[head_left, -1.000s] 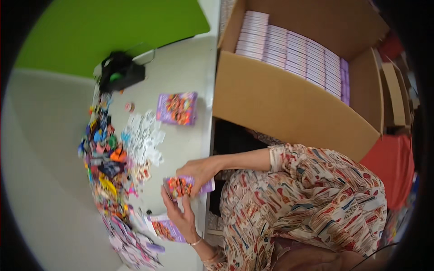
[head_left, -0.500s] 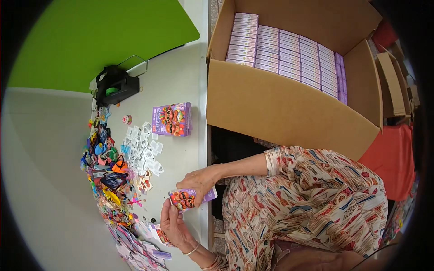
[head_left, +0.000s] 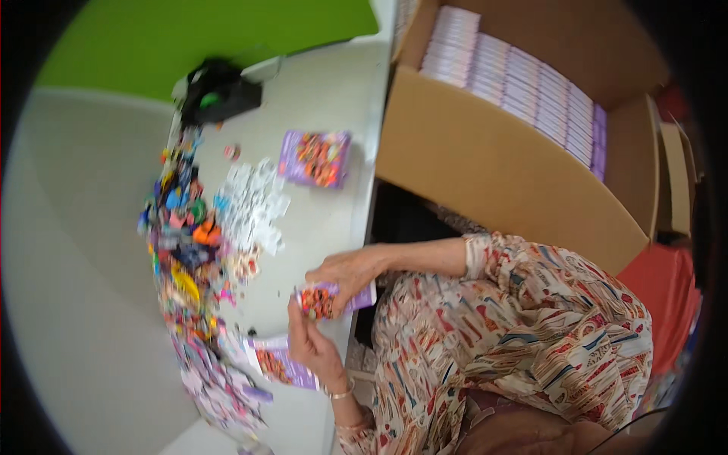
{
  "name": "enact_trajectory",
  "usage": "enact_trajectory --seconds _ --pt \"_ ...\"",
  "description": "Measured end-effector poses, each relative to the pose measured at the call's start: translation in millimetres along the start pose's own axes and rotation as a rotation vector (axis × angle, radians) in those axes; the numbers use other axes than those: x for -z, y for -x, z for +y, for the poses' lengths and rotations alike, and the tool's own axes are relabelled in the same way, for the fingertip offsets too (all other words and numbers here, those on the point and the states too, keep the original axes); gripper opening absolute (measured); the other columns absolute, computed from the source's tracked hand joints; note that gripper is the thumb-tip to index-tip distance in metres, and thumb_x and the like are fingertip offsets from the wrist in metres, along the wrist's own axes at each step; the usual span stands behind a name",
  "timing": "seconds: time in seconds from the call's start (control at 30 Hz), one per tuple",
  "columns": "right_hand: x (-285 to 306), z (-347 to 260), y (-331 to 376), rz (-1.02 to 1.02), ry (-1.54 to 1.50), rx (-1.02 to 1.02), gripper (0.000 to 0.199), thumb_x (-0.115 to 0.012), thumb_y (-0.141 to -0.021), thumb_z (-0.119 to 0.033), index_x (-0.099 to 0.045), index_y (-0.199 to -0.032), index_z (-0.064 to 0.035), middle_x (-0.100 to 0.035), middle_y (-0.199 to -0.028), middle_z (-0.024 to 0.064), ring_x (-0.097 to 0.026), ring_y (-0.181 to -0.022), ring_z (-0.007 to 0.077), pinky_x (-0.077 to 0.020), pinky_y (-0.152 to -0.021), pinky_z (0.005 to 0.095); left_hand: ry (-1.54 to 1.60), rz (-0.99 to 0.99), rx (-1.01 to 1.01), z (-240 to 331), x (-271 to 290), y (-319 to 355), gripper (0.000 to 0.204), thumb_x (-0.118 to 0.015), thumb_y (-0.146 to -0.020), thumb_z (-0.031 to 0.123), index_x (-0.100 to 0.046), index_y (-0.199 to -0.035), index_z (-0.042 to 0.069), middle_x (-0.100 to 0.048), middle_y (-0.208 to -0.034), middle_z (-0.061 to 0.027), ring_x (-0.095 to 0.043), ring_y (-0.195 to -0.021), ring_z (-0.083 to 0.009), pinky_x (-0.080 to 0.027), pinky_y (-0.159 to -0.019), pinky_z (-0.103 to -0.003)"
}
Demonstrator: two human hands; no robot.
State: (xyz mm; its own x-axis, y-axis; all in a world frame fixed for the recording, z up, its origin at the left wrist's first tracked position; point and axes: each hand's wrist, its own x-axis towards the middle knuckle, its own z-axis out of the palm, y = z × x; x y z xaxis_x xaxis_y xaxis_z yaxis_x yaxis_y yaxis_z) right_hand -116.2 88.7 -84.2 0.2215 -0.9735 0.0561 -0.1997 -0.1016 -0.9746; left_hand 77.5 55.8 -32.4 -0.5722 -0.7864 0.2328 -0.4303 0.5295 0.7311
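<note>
A small purple cardboard box with colourful cartoon figures is held over the table's near edge. My right hand is closed around its upper side, its fingers partly hidden. My left hand, with a bangle at the wrist, pinches the box's left end between thumb and fingers. Under my left hand, a flat purple-and-white carton with similar pictures lies on the table. Farther up the table stand similar purple boxes, close together. The picture is blurred, so what lies inside the held box cannot be made out.
A heap of colourful small trinkets runs along the table's far side, beside a pile of white packets. A black tape dispenser stands near a green panel. At the right, a large cardboard carton holds stacked purple boxes.
The view has shifted, so the table and large carton appear higher and farther right. Both hands still hold the box. More of the flat carton beneath my left hand shows now.
</note>
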Motion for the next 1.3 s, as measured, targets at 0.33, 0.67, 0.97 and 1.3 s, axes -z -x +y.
enact_trajectory --seconds 0.33,0.67,0.97,1.3 --pt "12.8 -10.1 3.9 -0.082 -0.108 -0.092 0.051 -0.076 -0.078 -0.039 -0.055 -0.106 -0.0021 -0.067 -0.083 0.0137 -0.065 -0.074 0.0216 -0.0495 -0.066 0.0338 0.714 -0.119 0.549 -6.5 20.3 -19.6 0.027 -0.053 -0.096 0.006 -0.061 -0.121 -0.002 -0.065 -0.101 -0.0021 -0.057 -0.087 -0.0067 -0.046 -0.076 -0.022" --pt "8.7 -16.9 7.4 -0.025 -0.031 -0.143 0.038 -0.055 -0.096 -0.039 -0.053 -0.105 -0.0022 -0.066 -0.082 0.014 -0.061 -0.072 0.0181 -0.0465 -0.065 0.0335 0.081 -0.049 0.119 5.6 3.6 3.6 0.031 -0.052 -0.094 0.003 -0.058 -0.125 0.002 -0.061 -0.079 -0.0009 -0.049 -0.066 -0.0041 -0.04 -0.056 -0.022" --pt "7.0 -18.1 7.8 -0.043 0.012 -0.099 0.036 -0.047 -0.099 -0.038 -0.054 -0.108 -0.0035 -0.064 -0.076 0.0163 -0.061 -0.068 0.0252 -0.0458 -0.063 0.036 0.578 -0.078 0.456 -3.6 8.0 -13.4 0.006 -0.057 -0.093 0.003 -0.059 -0.094 -0.003 -0.063 -0.076 -0.0015 -0.053 -0.065 -0.0008 -0.041 -0.057 -0.017" --pt "5.8 -14.8 9.1 0.012 -0.028 -0.089 0.035 -0.044 -0.101 -0.034 -0.054 -0.103 -0.001 -0.062 -0.078 0.0204 -0.06 -0.072 0.0348 -0.0451 -0.067 0.0411 0.25 -0.063 0.212 -1.6 4.4 0.5 0.017 -0.056 -0.092 0.002 -0.064 -0.107 -0.001 -0.063 -0.078 0.0007 -0.052 -0.065 -0.0018 -0.041 -0.057 -0.017"
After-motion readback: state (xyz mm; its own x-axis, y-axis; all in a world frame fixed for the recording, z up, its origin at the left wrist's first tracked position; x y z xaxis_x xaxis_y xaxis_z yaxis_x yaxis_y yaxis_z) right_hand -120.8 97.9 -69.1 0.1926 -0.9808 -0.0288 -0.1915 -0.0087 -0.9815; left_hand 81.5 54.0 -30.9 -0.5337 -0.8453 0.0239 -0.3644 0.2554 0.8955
